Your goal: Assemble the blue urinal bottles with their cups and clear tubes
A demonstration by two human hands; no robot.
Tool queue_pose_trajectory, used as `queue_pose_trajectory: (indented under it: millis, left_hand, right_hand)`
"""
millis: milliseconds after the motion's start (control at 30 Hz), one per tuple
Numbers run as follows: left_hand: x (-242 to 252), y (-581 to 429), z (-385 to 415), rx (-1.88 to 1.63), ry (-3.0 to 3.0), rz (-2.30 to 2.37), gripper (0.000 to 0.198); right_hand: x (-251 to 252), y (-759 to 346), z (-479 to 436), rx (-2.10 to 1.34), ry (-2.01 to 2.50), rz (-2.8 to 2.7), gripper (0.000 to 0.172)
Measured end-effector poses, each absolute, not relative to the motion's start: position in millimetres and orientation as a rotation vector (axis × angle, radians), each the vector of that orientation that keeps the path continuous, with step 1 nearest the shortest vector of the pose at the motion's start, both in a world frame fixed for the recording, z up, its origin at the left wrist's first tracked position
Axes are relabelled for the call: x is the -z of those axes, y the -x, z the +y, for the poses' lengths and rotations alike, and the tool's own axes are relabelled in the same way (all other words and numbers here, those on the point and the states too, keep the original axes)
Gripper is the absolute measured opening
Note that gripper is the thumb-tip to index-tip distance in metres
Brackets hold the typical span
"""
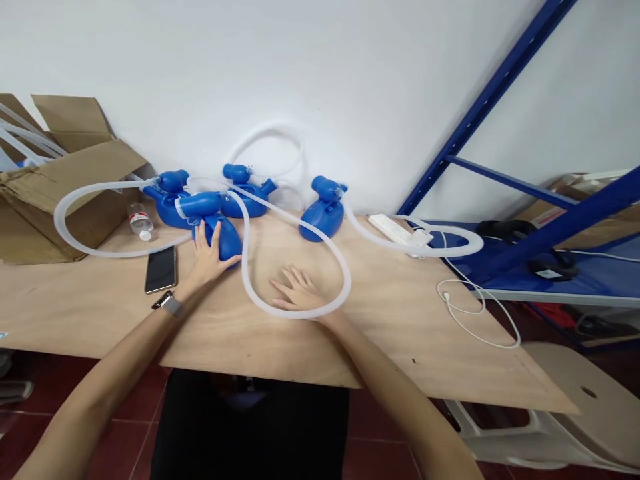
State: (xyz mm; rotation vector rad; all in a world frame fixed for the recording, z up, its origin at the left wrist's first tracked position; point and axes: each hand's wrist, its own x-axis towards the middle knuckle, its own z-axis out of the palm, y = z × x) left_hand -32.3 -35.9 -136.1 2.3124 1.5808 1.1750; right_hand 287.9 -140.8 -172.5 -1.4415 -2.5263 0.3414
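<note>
My left hand (206, 257) grips the body of a blue plastic urinal bottle (226, 239) at the left middle of the table, fingers over its near side. From this bottle's top a translucent white hose (345, 267) loops to the right. My right hand (300, 291) lies palm down on the wood, fingers spread, with the hose crossing over it near the wrist. Behind stand more such bottles with hoses: one blue bottle (167, 208) at the left, partly hidden, another blue bottle (250, 203) by the wall, and a third blue bottle (323, 217) to the right.
A cardboard box (55, 207) with hoses in it stands at the left, beside a clear small bottle (139, 219) and a phone (161, 269). A power strip (393, 230) and white cable (480, 313) lie on the right, near a blue shelf rack (480, 83) and a plastic stool (585, 387).
</note>
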Motion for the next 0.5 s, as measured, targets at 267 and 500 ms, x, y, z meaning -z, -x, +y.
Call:
queue_pose_trajectory:
  millis: [267, 500]
  left_hand:
    - [164, 44, 4, -1.117, -2.46, 1.351, 0.145]
    - [173, 31, 13, -1.183, -2.275, 1.681, 0.114]
  right_hand:
    - [175, -357, -99, -0.351, 2.487, -1.645, 0.104]
    - [183, -402, -68, -0.19, 2.217, -1.426, 0.093]
